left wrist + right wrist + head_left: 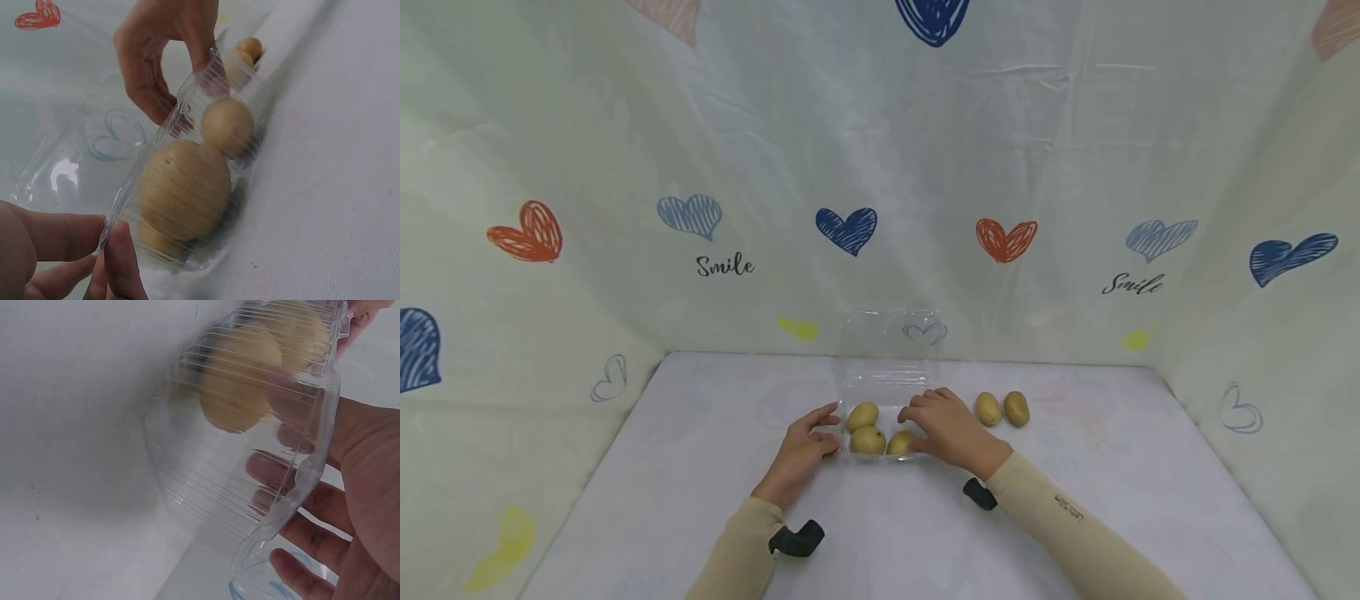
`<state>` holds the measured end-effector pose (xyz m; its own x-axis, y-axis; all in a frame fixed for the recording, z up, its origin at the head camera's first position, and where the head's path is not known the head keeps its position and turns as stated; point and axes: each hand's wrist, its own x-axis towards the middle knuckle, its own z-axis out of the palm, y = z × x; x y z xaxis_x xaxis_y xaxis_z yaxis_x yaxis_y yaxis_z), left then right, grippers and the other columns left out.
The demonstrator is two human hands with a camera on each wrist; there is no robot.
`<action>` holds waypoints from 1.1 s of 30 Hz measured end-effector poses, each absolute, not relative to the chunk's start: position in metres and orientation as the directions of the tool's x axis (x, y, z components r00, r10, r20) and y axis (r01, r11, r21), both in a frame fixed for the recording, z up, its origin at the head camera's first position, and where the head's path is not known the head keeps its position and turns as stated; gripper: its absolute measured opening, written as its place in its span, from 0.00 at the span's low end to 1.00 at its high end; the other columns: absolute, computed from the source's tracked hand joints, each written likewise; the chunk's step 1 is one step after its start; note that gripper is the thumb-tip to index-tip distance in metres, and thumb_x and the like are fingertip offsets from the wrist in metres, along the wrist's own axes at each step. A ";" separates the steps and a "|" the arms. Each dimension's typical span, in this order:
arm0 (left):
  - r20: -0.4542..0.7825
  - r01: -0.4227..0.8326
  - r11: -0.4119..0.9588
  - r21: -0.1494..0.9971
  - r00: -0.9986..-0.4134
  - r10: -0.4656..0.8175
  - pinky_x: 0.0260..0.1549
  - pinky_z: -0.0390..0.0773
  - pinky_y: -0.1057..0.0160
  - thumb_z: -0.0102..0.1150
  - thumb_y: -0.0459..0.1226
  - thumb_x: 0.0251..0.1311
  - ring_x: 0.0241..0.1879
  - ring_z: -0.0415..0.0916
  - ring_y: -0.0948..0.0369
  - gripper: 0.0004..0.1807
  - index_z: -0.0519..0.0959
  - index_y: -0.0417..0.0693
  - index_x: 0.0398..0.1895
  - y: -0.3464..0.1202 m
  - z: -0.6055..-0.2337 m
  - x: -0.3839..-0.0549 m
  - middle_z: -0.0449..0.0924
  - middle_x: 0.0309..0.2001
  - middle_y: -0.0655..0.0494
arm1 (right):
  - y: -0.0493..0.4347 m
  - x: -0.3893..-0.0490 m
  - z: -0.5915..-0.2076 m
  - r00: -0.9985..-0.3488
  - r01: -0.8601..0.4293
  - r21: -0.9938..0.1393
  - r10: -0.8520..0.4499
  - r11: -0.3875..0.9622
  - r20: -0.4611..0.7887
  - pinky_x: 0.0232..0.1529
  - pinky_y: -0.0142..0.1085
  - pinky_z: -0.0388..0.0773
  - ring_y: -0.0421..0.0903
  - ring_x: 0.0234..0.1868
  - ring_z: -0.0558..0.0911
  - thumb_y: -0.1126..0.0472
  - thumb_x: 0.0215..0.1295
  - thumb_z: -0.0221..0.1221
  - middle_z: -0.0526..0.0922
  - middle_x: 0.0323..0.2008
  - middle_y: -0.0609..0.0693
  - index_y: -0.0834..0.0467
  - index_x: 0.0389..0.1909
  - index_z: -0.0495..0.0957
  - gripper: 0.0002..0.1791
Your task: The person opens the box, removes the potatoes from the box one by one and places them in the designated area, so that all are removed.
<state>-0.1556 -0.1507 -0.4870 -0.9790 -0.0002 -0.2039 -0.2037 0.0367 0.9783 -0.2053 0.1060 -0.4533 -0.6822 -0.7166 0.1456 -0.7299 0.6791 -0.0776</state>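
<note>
A clear plastic clamshell box (206,506) stands on the table with its lid (887,337) raised at the back. Inside its left part lie two potatoes (862,415) (868,440), and a third potato (900,443) sits along the front wall. My left hand (801,454) pinches the box's left rim (119,209) between thumb and fingers. From the right, my right hand (951,429) reaches over the rim, its fingers (269,472) spread loosely inside the box. The thumb overlaps the third potato through the ribbed wall in the right wrist view, while the fingers stand apart from it.
Two more potatoes (988,408) (1017,408) lie on the white table (1097,500) to the right of the box. A pale curtain (925,167) printed with hearts hangs behind the table and along both sides.
</note>
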 end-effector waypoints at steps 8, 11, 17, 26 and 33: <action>-0.199 -0.199 0.047 0.979 -0.980 -0.002 0.43 0.80 0.63 0.57 0.19 0.65 0.41 0.77 0.59 0.34 0.68 0.33 0.76 -0.152 -0.484 -0.156 0.73 0.64 0.35 | 0.105 -0.207 -0.450 -0.670 -0.742 -0.115 -0.726 0.660 0.155 0.60 0.49 0.78 0.48 0.48 0.85 0.58 0.55 0.79 0.89 0.43 0.48 0.55 0.46 0.89 0.18; -0.199 -0.199 0.051 0.979 -0.980 -0.002 0.44 0.80 0.62 0.57 0.20 0.66 0.40 0.77 0.60 0.34 0.67 0.34 0.76 -0.152 -0.484 -0.156 0.73 0.65 0.35 | 0.105 -0.207 -0.450 -0.658 -0.753 -0.114 -0.736 0.648 0.160 0.59 0.49 0.78 0.47 0.48 0.85 0.59 0.55 0.79 0.89 0.43 0.47 0.54 0.46 0.90 0.17; -0.198 -0.198 0.051 0.979 -0.980 -0.001 0.43 0.80 0.62 0.57 0.20 0.65 0.40 0.77 0.60 0.34 0.68 0.33 0.76 -0.152 -0.484 -0.157 0.73 0.64 0.35 | 0.106 -0.208 -0.452 -0.638 -0.770 -0.112 -0.758 0.628 0.137 0.59 0.46 0.78 0.45 0.46 0.84 0.58 0.56 0.79 0.89 0.40 0.43 0.50 0.43 0.92 0.13; -0.199 -0.198 0.051 0.979 -0.980 -0.004 0.42 0.80 0.63 0.57 0.20 0.66 0.39 0.77 0.62 0.34 0.68 0.33 0.76 -0.151 -0.485 -0.158 0.73 0.64 0.34 | 0.107 -0.209 -0.451 -0.629 -0.777 -0.110 -0.771 0.619 0.100 0.59 0.45 0.78 0.44 0.45 0.84 0.56 0.57 0.78 0.90 0.38 0.41 0.49 0.41 0.93 0.11; -0.200 -0.199 0.050 0.979 -0.980 0.001 0.43 0.80 0.64 0.57 0.20 0.65 0.40 0.77 0.61 0.33 0.68 0.33 0.76 -0.150 -0.485 -0.155 0.73 0.64 0.35 | 0.106 -0.211 -0.455 -0.618 -0.786 -0.089 -0.779 0.611 0.109 0.58 0.45 0.79 0.42 0.42 0.84 0.51 0.55 0.79 0.90 0.36 0.40 0.48 0.38 0.93 0.11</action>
